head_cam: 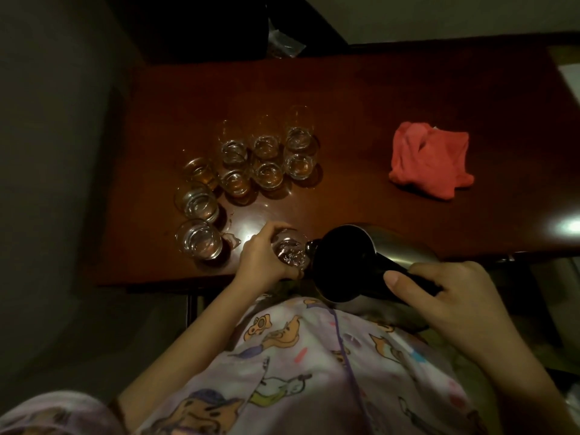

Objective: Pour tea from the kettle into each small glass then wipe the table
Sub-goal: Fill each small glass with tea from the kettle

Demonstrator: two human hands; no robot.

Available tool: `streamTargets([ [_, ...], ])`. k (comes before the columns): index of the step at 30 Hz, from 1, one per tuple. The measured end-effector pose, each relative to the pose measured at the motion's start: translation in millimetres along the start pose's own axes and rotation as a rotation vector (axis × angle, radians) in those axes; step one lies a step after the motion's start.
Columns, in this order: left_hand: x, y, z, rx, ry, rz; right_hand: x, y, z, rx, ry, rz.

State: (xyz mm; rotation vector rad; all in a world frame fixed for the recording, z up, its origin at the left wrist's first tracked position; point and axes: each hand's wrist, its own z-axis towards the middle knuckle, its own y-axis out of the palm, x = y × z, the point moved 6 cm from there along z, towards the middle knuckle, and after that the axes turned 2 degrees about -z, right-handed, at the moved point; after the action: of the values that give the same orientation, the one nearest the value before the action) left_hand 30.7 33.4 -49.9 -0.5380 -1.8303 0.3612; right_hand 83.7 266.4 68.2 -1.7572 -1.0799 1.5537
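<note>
My left hand [262, 255] grips a small glass [290, 248] near the front edge of the dark wooden table [376, 98]. My right hand [439, 296] holds the black handle of a steel kettle [345, 262], tilted with its spout at the glass rim. Liquid is in the held glass. Several more small glasses [244, 167] stand in a cluster to the left and behind, some holding amber tea. A crumpled red cloth [430, 160] lies on the table at the right.
A small wet patch [233, 238] glistens on the table beside the nearest glass. A dark bag with crinkled plastic [284, 42] sits beyond the table's far edge. My patterned clothing [314, 372] fills the foreground.
</note>
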Motion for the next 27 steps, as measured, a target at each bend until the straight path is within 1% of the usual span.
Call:
streamTargets([
  [27,-0.9,5.7,-0.2,0.026,-0.03,-0.02,5.3,-2.9,4.0,-0.029,-0.012,0.015],
])
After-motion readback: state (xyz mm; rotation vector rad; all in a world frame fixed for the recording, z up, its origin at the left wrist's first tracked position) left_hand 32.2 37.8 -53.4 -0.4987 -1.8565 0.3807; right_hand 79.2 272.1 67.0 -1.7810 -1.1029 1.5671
